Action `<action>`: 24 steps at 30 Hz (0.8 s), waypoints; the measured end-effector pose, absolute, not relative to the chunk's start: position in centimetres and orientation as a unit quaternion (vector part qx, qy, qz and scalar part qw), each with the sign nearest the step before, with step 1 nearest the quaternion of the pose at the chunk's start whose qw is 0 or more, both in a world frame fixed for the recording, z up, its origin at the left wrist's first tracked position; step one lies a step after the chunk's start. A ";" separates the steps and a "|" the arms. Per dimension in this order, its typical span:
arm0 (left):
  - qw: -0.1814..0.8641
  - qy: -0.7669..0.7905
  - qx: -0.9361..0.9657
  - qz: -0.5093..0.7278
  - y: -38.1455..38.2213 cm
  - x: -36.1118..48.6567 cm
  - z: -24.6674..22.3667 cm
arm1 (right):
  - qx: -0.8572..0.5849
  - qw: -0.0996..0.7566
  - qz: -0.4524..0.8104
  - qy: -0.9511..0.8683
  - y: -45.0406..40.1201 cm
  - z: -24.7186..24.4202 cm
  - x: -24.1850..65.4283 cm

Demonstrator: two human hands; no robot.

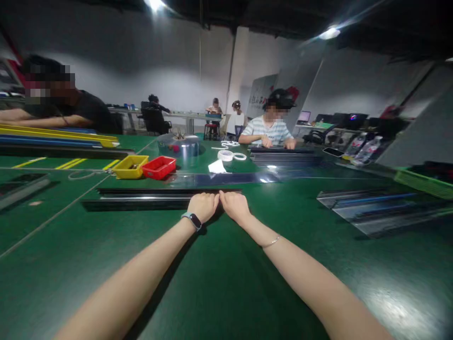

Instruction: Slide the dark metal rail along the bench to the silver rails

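Observation:
A long black channel-shaped profile (138, 202) lies crosswise on the green table in front of me. Near its right end, my left hand (203, 208) is closed over the profile, a watch on its wrist. My right hand (234, 205) sits right beside it, fingers closed on the same profile, the two hands' fingertips almost touching. The hands cover most of the profile's right part, so what the fingertips pinch there is hidden. Just behind lies a clear plastic strip (230, 178).
Behind the profile stand a yellow bin (130, 167) and a red bin (159, 167), with white tape rolls (225, 155) farther right. More profiles (375, 208) lie at the right by a green basket (423, 183). A co-worker in a striped shirt (267, 127) works opposite; another person sits left.

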State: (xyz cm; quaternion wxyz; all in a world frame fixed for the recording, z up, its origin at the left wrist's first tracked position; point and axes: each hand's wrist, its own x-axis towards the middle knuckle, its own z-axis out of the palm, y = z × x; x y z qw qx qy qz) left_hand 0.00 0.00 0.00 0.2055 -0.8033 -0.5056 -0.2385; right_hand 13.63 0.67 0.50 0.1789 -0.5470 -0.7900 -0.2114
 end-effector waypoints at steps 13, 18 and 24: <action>0.189 -0.517 -0.795 -0.255 0.0 0.3 0.4 | -0.554 0.159 -0.195 -0.793 1.0 0.8 14.1; 0.192 -0.531 -0.788 -0.246 0.3 0.5 0.5 | -0.545 0.158 -0.206 -0.797 0.6 0.9 14.0; 0.208 -0.531 -0.782 -0.252 0.1 -0.1 0.2 | -0.530 0.150 -0.217 -0.806 0.5 0.8 14.1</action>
